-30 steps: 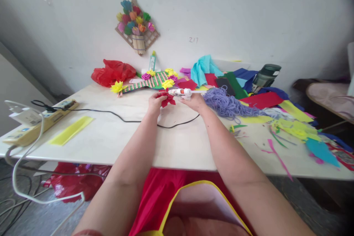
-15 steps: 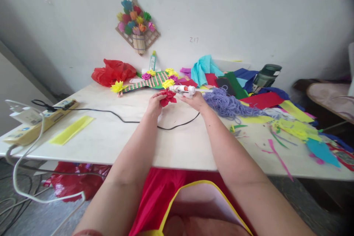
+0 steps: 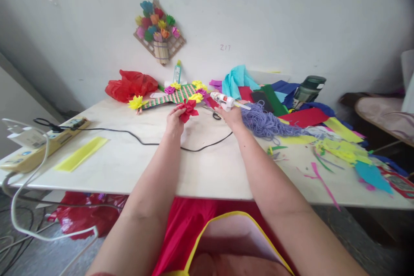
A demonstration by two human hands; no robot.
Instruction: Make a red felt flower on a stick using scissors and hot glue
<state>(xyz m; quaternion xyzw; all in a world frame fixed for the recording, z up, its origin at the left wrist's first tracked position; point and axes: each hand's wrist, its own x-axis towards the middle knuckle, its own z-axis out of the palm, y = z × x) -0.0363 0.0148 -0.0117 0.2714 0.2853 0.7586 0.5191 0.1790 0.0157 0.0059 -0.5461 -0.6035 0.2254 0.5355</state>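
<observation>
White smooth-topped counter [image 3: 213, 177]: spans the view; carries everything named below;
Heap of red, blue, green and yellow sheets [image 3: 307, 117]: spread over the counter's right side;
Long beige power strip [image 3: 66, 136]: at the counter's left end; a thin black cord [image 3: 129, 133] runs from it, behind the left forearm, towards the right hand [image 3: 232, 116];
Green board with pink strips [image 3: 171, 98]: towards the back, beyond the left hand [image 3: 175, 120]; yellow and magenta paper flowers sit along it;
Tangled bundle of purple yarn [image 3: 265, 121]: just right of the right hand;
White glue gun [image 3: 224, 99]: held up over the counter, pale stick jutting from its rear; apart from the red flower;
Right hand: wrapped around the glue gun;
Left hand: pinching the red flower;
Red many-petalled paper flower [image 3: 188, 110]: at the left fingertips, raised in front of the green board.
</observation>
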